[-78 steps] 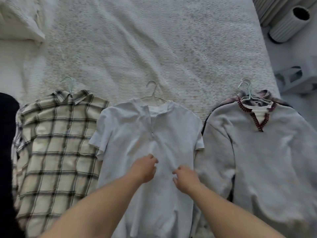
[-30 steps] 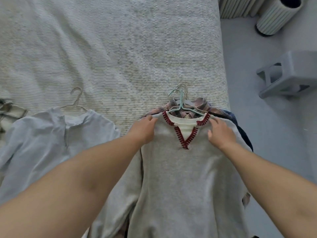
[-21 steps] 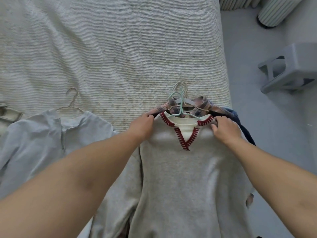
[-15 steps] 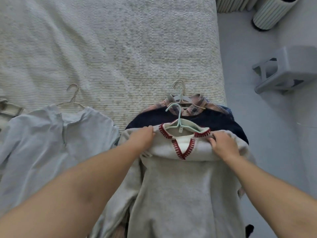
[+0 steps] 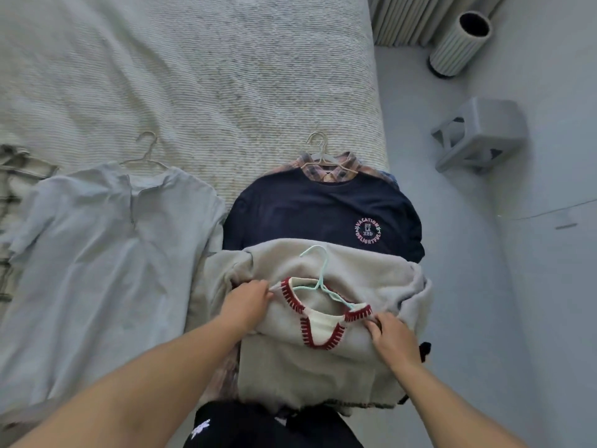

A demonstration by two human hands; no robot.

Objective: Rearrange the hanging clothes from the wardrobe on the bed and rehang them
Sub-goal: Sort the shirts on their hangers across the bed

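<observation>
We read a round badge on the navy sweatshirt: "VACATION" arcs over the top and "DELIGHTFUL" under it, while the small letters in the middle are too blurred to make out. Our left hand grips the grey sweater by its left shoulder, and our right hand pinches the right shoulder beside the red-stitched V collar. The sweater lies at the bed's right edge, over the navy sweatshirt, its long axis running from us toward the head of the bed. Its mint hanger hooks up and away from us. A plaid shirt peeks out beyond the navy one, and a pale zip top lies to the left. Much bedspread is open beyond the clothes; bare floor runs along the right.
</observation>
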